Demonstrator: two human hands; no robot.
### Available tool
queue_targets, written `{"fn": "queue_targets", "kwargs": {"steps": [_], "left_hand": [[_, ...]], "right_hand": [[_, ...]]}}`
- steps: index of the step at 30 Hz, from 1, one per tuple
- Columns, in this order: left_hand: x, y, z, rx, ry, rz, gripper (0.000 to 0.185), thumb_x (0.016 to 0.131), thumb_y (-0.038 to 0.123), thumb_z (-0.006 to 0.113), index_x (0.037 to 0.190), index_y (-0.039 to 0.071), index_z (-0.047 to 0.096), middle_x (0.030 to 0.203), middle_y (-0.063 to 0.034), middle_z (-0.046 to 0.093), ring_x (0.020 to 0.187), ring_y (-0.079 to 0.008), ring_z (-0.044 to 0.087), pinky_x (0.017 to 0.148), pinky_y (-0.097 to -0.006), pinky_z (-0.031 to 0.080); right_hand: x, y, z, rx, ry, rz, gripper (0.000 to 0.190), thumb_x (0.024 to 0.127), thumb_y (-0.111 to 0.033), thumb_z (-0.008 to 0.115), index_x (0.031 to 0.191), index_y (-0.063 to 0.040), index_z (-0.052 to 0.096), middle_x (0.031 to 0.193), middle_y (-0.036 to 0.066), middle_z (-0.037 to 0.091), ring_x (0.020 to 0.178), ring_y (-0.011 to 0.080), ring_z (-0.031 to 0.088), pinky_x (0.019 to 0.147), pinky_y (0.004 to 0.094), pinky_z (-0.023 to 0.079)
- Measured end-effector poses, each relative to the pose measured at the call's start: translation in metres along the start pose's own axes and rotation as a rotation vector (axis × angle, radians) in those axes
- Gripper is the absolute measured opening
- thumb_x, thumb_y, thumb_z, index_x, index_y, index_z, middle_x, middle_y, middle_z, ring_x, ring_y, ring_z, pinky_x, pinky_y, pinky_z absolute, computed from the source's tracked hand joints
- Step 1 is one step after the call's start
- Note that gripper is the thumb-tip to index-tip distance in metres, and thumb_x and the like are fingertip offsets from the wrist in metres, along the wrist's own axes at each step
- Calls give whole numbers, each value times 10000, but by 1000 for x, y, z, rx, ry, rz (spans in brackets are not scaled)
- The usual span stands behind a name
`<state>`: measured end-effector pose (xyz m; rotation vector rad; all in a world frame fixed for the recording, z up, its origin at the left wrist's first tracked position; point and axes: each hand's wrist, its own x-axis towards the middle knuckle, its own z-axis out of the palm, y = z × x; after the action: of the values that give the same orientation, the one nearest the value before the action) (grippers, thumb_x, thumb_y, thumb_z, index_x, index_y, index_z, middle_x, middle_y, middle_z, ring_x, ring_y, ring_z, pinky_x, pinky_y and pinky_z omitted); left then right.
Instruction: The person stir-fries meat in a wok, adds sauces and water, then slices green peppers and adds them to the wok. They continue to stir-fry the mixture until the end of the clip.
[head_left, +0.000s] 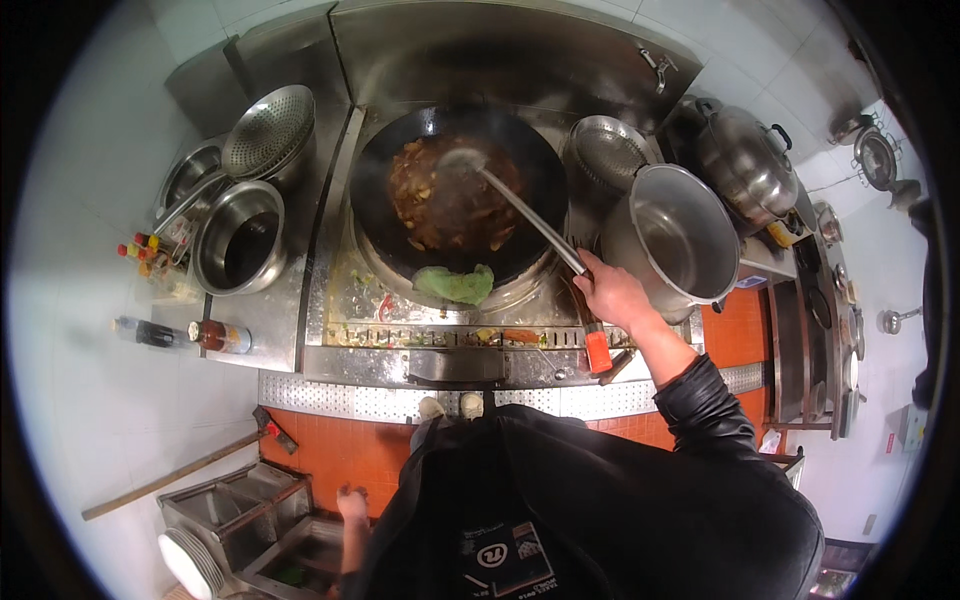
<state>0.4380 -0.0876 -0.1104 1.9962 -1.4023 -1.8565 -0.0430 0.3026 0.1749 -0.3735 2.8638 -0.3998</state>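
My right hand (616, 291) is closed around the handle of a long metal ladle (525, 212), to the right of a large black wok (375, 217). The ladle's bowl rests in brown, saucy food (424, 202) with pale pieces, and some steam rises. A green cloth (454, 285) lies over the wok's near rim. My left hand (352, 501) hangs low at my left side, away from the stove, near a metal sink; its fingers are partly curled and too small to read. Just below my right hand is a brush with a red end (598, 352).
A large deep pot (682, 232) and a perforated strainer (611, 150) stand right of the wok. On the left counter are a steel bowl of dark liquid (238, 238), another perforated strainer (270, 131) and a brown bottle (219, 337). A faucet (660, 71) is on the back panel.
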Motion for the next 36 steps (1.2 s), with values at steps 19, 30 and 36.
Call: {"fn": "queue_targets", "kwargs": {"steps": [19, 30, 36], "left_hand": [[45, 61, 66, 430, -312, 89, 209, 846, -4, 566, 1046, 53, 536, 742, -76, 591, 597, -165, 570, 482, -284, 435], [14, 124, 288, 698, -760, 285, 193, 867, 21, 564, 1059, 32, 554, 783, -81, 615, 611, -168, 590, 494, -287, 455], [36, 143, 262, 726, -742, 279, 190, 878, 34, 564, 1067, 21, 564, 805, -84, 628, 619, -169, 601, 501, -289, 466]], "right_hand": [[-43, -36, 46, 1525, -646, 435, 270, 1025, -266, 494, 1249, -123, 535, 630, -33, 443, 426, 54, 372, 361, 221, 322], [-115, -11, -33, 523, -178, -127, 288, 936, -243, 569, 1120, -21, 554, 914, 197, 673, 903, 395, 638, 741, 487, 494], [-117, -3, -46, 47, -268, -106, 199, 812, -122, 548, 926, 16, 634, 866, 214, 675, 845, 396, 657, 736, 484, 520]]}}
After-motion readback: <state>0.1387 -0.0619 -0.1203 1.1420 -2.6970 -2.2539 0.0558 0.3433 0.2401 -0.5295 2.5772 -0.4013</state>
